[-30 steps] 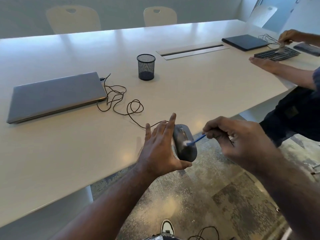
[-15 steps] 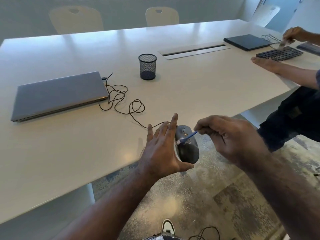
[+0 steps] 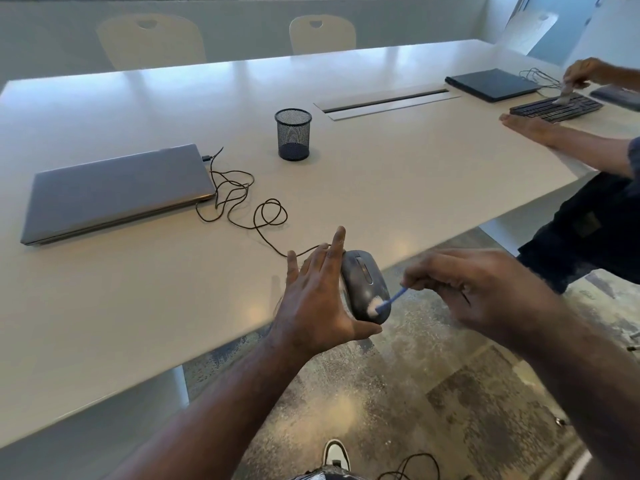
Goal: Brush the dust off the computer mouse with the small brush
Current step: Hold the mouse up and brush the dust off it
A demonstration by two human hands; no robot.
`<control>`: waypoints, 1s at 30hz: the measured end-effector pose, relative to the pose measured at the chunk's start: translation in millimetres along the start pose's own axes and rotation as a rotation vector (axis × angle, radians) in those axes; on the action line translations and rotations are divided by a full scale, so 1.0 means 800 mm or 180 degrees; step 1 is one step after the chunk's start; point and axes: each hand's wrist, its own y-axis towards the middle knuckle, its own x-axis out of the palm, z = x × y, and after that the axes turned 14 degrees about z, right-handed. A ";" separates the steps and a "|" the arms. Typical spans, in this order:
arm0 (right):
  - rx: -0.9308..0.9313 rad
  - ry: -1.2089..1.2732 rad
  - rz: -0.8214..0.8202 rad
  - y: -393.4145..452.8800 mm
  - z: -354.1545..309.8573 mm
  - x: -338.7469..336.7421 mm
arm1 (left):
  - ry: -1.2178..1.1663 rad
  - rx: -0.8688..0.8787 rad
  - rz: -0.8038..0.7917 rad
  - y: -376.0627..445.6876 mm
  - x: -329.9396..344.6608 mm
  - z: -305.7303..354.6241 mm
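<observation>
A dark grey wired computer mouse (image 3: 362,278) is held just off the table's near edge, top side facing right. My left hand (image 3: 311,299) holds it from the left, fingers straight up along its side and thumb hooked under its lower end. My right hand (image 3: 478,289) pinches the blue handle of a small brush (image 3: 391,299). The brush's white bristles touch the mouse's lower rear. The mouse's black cable (image 3: 270,216) loops across the table to a shut grey laptop (image 3: 114,192).
A black mesh pen cup (image 3: 293,134) stands mid-table on the white table (image 3: 415,174). At the right, another person's arm (image 3: 561,140) lies by a black keyboard (image 3: 557,107) and a dark laptop (image 3: 491,84). Chairs stand behind the table.
The brush tip has moved from near the mouse's wheel down to its rear end. My left hand keeps the same hold on the mouse.
</observation>
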 end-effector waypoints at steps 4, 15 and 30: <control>0.0323 -0.0117 0.0285 -0.009 0.015 -0.009 | -0.0029 -0.0033 0.0034 0.002 -0.002 -0.005; 0.0312 -0.0019 0.0504 -0.011 0.013 0.005 | -0.0101 -0.0020 0.0114 0.005 -0.001 -0.012; 0.0526 0.0104 0.0855 -0.012 0.020 0.004 | -0.0168 -0.0076 0.0220 0.008 -0.005 -0.020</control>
